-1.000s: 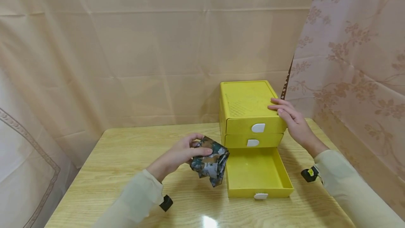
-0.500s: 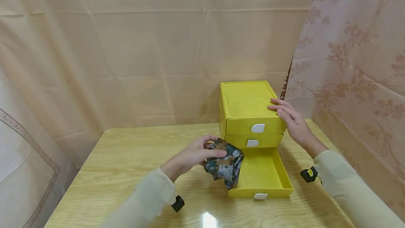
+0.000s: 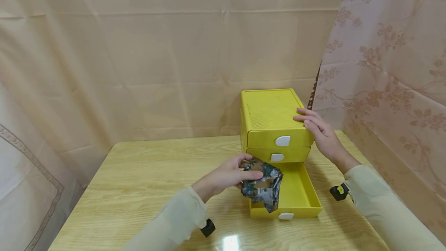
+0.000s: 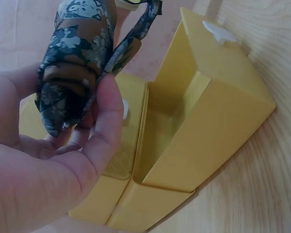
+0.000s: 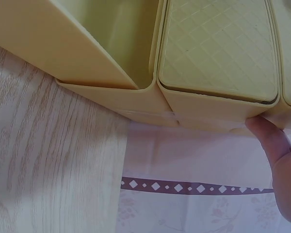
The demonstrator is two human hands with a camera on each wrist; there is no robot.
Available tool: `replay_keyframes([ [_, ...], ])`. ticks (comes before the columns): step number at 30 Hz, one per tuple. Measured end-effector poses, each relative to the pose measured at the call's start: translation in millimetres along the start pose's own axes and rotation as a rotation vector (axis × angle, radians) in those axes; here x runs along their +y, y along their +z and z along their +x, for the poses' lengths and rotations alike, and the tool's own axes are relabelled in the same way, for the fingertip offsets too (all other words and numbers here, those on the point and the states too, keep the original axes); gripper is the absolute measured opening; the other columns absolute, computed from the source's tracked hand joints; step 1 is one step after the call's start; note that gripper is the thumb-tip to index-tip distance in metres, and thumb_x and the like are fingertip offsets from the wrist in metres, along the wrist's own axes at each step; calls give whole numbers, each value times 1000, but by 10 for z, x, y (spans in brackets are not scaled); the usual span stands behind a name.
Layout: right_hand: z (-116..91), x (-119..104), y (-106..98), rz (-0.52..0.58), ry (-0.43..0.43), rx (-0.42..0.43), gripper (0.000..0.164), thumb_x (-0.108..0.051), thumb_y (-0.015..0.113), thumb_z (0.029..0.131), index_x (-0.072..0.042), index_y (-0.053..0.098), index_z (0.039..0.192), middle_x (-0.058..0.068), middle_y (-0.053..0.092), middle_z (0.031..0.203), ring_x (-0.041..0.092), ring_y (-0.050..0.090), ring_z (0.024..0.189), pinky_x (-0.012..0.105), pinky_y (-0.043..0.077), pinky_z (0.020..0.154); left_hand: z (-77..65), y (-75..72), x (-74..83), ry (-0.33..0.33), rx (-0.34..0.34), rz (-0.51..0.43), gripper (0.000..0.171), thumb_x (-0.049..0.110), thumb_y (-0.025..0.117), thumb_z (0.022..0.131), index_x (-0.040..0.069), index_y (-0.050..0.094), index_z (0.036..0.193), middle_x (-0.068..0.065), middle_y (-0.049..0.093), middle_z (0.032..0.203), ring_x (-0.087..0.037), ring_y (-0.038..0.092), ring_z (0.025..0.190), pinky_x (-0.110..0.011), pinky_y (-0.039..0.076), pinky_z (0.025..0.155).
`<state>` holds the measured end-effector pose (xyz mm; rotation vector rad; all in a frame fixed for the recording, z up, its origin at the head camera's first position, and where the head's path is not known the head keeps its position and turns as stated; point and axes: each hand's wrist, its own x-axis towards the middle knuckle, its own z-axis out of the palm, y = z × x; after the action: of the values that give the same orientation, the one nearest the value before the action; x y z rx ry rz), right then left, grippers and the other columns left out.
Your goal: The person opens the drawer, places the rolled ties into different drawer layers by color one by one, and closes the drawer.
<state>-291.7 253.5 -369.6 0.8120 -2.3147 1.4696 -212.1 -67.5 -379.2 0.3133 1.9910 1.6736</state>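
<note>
My left hand (image 3: pixel 226 174) grips a folded camouflage-patterned cloth item (image 3: pixel 263 184), thumb on the near face and fingers behind. It hangs over the left side of the pulled-out bottom drawer (image 3: pixel 302 212) of a yellow drawer cabinet (image 3: pixel 273 109). In the left wrist view the camouflage cloth item (image 4: pixel 80 53) shows layered folds and a narrow strap-like strip; its exact kind cannot be told. My right hand (image 3: pixel 324 136) rests on the cabinet's top right edge, fingers extended. In the right wrist view a digit of that hand (image 5: pixel 276 145) touches the cabinet's side.
Two upper drawers with white tabs (image 3: pixel 282 141) are pushed in. The cabinet stands on a wood-grain table (image 3: pixel 150 181) near its back right corner. A beige curtain (image 3: pixel 156 61) hangs behind, and a floral curtain (image 3: pixel 390 84) hangs at the right.
My left hand has moved right with the camouflage cloth item, from beside the bottom drawer to over its left part. The right hand has stayed on the cabinet.
</note>
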Motion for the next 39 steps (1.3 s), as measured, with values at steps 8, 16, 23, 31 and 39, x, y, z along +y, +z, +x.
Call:
replay_keyframes([
  [8,3,-10,-3,-1,-3,2,35,-15,39,112,0,63,132,10,42,156,13,28,147,14,23,112,96,168,-15,11,-17,3,63,19,76,94,4,43,146,-11,53,117,-22,62,88,-37,58,72],
  [16,4,-20,3,-8,8,3,35,-16,40,112,-1,63,132,9,42,156,13,27,147,14,24,111,215,333,-81,10,-47,-17,58,21,72,97,7,42,144,-11,53,113,-21,65,89,-37,57,75],
  [23,6,-21,8,-12,14,2,35,-17,40,112,-2,64,132,7,42,156,12,27,147,16,24,111,295,461,-129,-25,-24,18,64,23,69,99,6,36,150,-5,65,105,-20,67,92,-46,51,95],
  [31,-10,-21,5,-8,16,5,35,-17,40,112,-1,64,132,8,41,156,12,27,147,16,23,112,410,558,-214,-31,66,227,58,25,70,98,9,41,145,-9,58,127,-23,53,122,-48,39,109],
  [39,-12,-5,-3,-16,26,3,35,-16,40,112,-1,63,133,8,40,157,12,26,147,17,23,112,475,603,-246,-66,80,325,63,30,69,98,12,39,151,-10,51,148,-26,46,136,-48,38,112],
])
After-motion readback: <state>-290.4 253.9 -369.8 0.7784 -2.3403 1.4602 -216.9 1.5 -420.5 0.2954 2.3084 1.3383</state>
